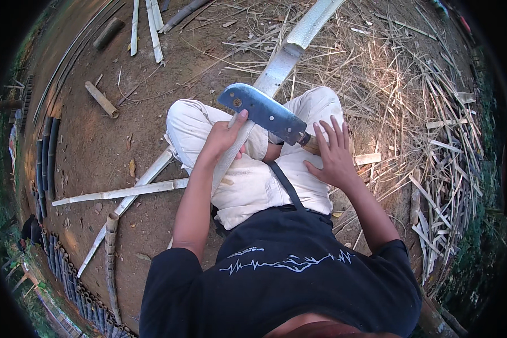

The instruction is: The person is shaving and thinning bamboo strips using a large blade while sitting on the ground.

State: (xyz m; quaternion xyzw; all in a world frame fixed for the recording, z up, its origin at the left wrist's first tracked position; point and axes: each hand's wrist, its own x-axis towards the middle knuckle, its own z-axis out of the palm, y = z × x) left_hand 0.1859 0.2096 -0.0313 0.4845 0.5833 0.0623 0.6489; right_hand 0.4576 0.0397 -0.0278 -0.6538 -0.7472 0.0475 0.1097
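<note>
A broad-bladed chopping knife (262,114) lies across a long split bamboo piece (275,76) over my lap. Its dark blade has several holes and points to the left; the wooden handle (311,145) reaches under my right hand. My left hand (226,137) is closed round the bamboo, its thumb up against the lower edge of the blade. The bamboo runs from my lap away to the far right, pale inner side up. My right hand (335,155) lies over the handle end by my right knee, fingers stretched out and spread, not wrapped round it.
Bamboo shavings (377,79) and thin strips lie thickly on the ground to the right. Split bamboo lengths (129,192) cross on the soil at left, near an upright-lying brown pole (112,265). A short bamboo piece (102,100) lies farther off. Bamboo stakes (76,281) line the left edge.
</note>
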